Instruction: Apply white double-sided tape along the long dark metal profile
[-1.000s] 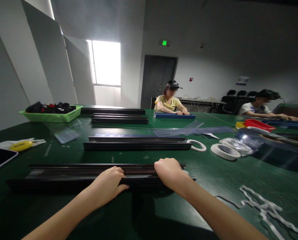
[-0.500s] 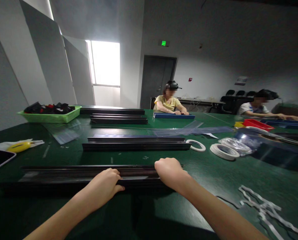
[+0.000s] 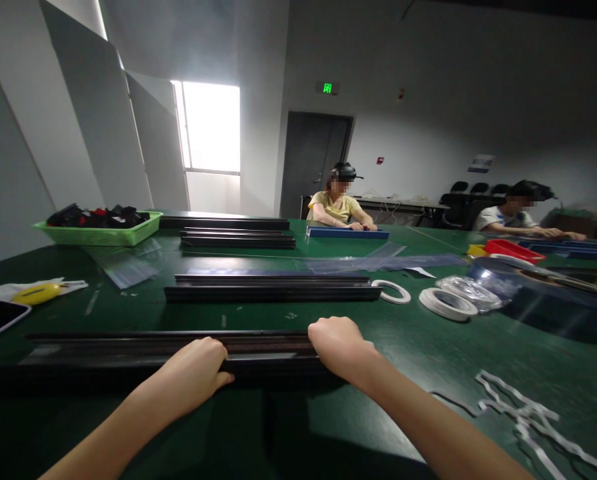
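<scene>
A long black channel-shaped profile (image 3: 108,350) lies crosswise on the green table in front of me. My left hand (image 3: 198,363) is closed around its near wall, thumb below the edge and fingers over the top. At the profile's right end, my right hand (image 3: 338,343) is curled in a fist-like grip; its fingertips are hidden behind the hand. A pale strip shows on the profile between my hands. Farther back lies another pair of black profiles (image 3: 273,292), apart from my hands.
White tape rolls (image 3: 447,304) and a large roll of clear film (image 3: 553,300) lie to the right. Crumpled white strips (image 3: 523,413) are nearer. At left are a phone (image 3: 1,320), a yellow-handled tool (image 3: 37,293) and a green basket (image 3: 103,233). Two people sit across the table.
The near black profile has slid to the left, and my left hand has moved left with it. My right hand stays almost in place, so the profile's right end is now behind it.
</scene>
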Motion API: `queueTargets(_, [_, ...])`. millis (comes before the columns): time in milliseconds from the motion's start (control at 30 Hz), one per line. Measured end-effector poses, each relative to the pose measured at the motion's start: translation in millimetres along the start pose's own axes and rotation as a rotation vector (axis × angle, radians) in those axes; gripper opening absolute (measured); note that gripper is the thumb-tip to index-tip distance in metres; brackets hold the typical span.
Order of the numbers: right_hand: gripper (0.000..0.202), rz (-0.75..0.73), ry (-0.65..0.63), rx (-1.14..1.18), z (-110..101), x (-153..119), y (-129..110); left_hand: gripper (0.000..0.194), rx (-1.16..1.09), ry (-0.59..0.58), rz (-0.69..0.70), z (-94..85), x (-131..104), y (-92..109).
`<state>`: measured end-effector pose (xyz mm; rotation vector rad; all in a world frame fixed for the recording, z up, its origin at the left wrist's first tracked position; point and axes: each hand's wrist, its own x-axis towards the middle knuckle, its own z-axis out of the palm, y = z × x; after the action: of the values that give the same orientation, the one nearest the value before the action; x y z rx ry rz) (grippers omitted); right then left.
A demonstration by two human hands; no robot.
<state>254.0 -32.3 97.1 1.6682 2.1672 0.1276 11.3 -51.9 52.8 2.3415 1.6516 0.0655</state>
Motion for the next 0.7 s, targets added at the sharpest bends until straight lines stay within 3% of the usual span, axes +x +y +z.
queueTargets(167, [0.024,-0.007,0.002,-0.004,1.5,1.8,-0.8,0.037,0.095,0.049,-0.064,1.9,-0.8,0.4])
queueTargets(400, [0.022,-0.015,-0.001,-0.011,2.5,2.9,-0.8,0.045,0.194,-0.018,-0.089,-2.1,-3.4,7.7])
queueTargets(700, [0.024,-0.012,0.014,0.000,2.2,2.7,-2.3,0.051,0.139,-0.044,-0.066,-4.4,-5.5,8.2])
